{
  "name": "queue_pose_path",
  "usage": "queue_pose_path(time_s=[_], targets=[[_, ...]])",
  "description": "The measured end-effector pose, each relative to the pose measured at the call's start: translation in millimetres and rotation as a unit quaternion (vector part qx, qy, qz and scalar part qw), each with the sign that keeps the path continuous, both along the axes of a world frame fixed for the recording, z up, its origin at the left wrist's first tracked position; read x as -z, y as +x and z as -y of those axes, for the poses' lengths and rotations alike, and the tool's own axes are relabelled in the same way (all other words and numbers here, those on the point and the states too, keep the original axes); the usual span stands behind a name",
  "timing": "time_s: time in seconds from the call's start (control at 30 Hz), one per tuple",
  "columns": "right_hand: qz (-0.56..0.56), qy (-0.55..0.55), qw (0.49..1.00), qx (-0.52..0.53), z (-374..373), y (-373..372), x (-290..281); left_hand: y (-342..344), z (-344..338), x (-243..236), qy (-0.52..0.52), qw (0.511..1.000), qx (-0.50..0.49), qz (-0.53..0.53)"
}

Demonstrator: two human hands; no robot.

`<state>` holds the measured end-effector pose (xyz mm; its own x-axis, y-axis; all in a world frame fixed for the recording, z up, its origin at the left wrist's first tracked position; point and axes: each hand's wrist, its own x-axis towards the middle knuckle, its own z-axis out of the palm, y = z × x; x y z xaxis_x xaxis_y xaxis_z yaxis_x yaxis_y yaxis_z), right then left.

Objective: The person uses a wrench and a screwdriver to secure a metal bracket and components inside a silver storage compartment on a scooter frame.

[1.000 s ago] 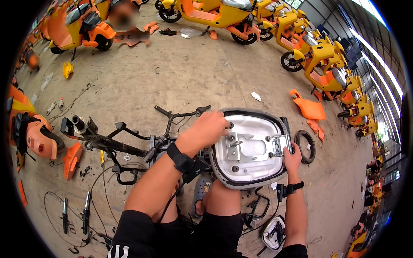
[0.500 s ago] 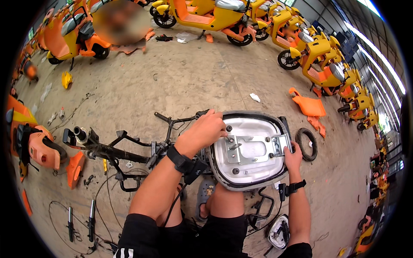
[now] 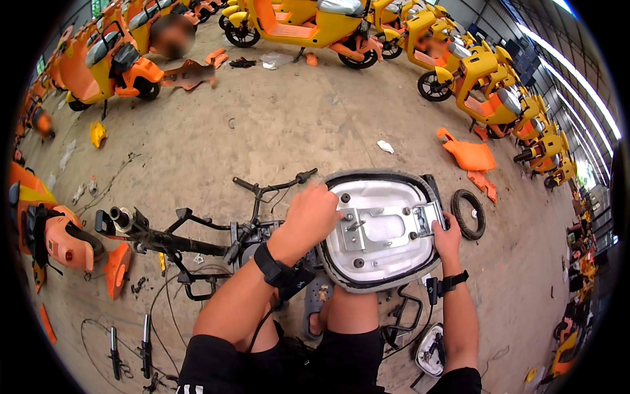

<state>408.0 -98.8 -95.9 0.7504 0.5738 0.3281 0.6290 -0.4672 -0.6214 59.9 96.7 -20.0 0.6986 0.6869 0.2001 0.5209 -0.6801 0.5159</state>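
A scooter seat (image 3: 380, 255) lies underside up over my knees, its white plastic base ringed by a dark edge. A silver metal bracket (image 3: 355, 240) with upright studs is fixed to that base, and a hinge plate (image 3: 426, 220) sits at its right end. My left hand (image 3: 311, 215) is closed, fingers curled, at a stud on the bracket's left end; whatever is pinched there is hidden. With my right hand (image 3: 447, 235) I grip the seat's right edge by the hinge plate, thumb on top.
A stripped black scooter frame (image 3: 197, 245) lies to my left. Two shock absorbers (image 3: 145, 345) and cables are on the floor at lower left. A loose tyre (image 3: 467, 215) and orange panels (image 3: 469, 154) lie at right. Yellow scooters (image 3: 305, 29) line the back.
My left hand has come slightly nearer to me along the seat's left side, and its fingers are more curled. My right hand keeps its grip on the seat edge. The view has shifted slightly.
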Motion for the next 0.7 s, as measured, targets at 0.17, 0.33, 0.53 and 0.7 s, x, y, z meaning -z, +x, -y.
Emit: queue_pose_path(time_s=[0.17, 0.33, 0.53, 0.7], targets=[[0.000, 0.004, 1.000, -0.009, 2.6, 4.4, 3.5, -6.7, 1.3, -6.7, -0.038, 0.999, -0.014, -0.021], [0.007, 0.010, 1.000, -0.013, 1.5, 4.9, 5.6, -25.0, 3.6, -8.9, -0.063, 0.997, -0.004, 0.048], [-0.006, 0.014, 1.000, 0.002, 0.4, 5.6, 5.4, -31.1, 16.2, -17.9, -0.280, 0.959, 0.031, -0.016], [-0.011, 0.015, 1.000, 0.002, -1.0, 4.3, 5.0, -24.3, 29.8, -17.4, -0.377, 0.924, 0.067, 0.024]])
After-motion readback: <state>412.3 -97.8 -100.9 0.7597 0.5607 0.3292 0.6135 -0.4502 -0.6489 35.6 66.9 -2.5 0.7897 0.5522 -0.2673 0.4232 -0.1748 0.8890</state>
